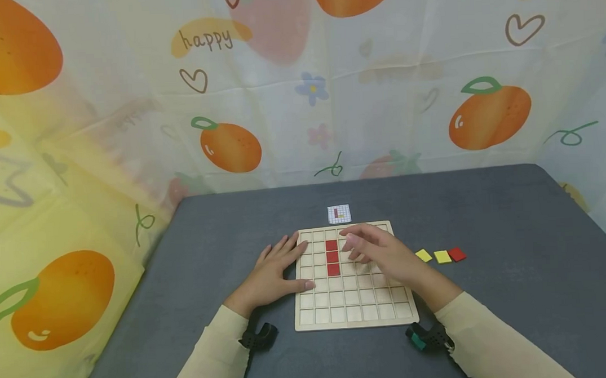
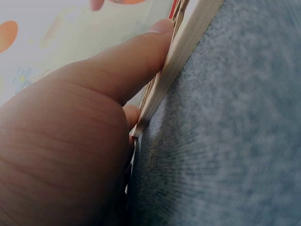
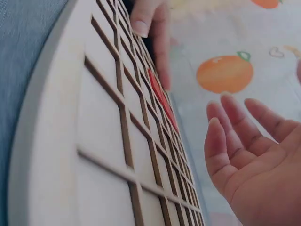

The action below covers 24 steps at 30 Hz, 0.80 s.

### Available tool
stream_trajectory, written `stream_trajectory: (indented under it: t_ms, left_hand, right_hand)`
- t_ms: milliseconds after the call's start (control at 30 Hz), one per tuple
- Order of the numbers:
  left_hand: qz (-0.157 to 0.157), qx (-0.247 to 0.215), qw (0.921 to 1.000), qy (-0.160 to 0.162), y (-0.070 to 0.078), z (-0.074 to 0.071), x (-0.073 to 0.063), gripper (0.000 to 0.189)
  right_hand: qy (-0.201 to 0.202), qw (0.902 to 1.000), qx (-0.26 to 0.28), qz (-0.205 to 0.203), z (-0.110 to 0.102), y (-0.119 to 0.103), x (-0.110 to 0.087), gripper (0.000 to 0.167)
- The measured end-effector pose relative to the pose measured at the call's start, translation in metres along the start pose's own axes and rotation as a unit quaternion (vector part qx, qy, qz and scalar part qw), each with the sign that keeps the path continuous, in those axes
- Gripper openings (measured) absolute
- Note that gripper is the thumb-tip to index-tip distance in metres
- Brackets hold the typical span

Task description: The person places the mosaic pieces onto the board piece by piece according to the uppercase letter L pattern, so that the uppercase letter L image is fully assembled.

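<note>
A wooden grid board [image 1: 356, 316] lies on the table, with three red square tiles [image 1: 332, 256] in a column in its cells. My left hand [image 1: 273, 272] rests on the board's left edge, fingers spread and thumb on the rim; in the left wrist view the thumb [image 2: 136, 61] lies over the wooden side. Above the upper right part of the board hovers my right hand [image 1: 382, 252], fingers loosely bent. The right wrist view shows the right hand [image 3: 258, 165] with nothing between its parted fingers, and the red tiles [image 3: 162, 100] beyond the grid ridges.
Right of the board lie two yellow tiles [image 1: 442, 257] and a red tile [image 1: 457, 254] on the dark grey table [image 1: 517, 315]. A small printed pattern card [image 1: 339, 214] sits just behind the board. A fruit-print cloth [image 1: 279, 100] hangs behind the table.
</note>
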<state>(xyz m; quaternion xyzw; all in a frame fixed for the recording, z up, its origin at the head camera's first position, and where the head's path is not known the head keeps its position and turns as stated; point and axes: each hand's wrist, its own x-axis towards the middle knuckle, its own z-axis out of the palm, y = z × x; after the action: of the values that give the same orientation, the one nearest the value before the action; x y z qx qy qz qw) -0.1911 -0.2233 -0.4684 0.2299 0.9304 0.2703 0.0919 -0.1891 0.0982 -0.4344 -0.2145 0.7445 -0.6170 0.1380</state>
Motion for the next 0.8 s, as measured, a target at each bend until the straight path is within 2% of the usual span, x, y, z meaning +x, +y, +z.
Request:
stream_trajectory:
  t_ms: [333, 633, 800]
  left_hand:
    - [0.004, -0.002, 1.0, 0.002, 0.001, -0.001, -0.001, 0.102]
    - [0.005, -0.002, 1.0, 0.003, 0.001, -0.001, -0.002, 0.103]
    - [0.01, -0.002, 0.9999, 0.004, 0.001, -0.001, -0.001, 0.103]
  right_hand:
    - [0.019, 0.9994, 0.023, -0.02, -0.034, 0.004, -0.018, 0.047]
    - [0.044, 0.9983, -0.009, -0.038, -0.07, 0.012, -0.042, 0.055]
    - [0.053, 0.9969, -0.009, -0.057, -0.095, 0.017, -0.056, 0.052]
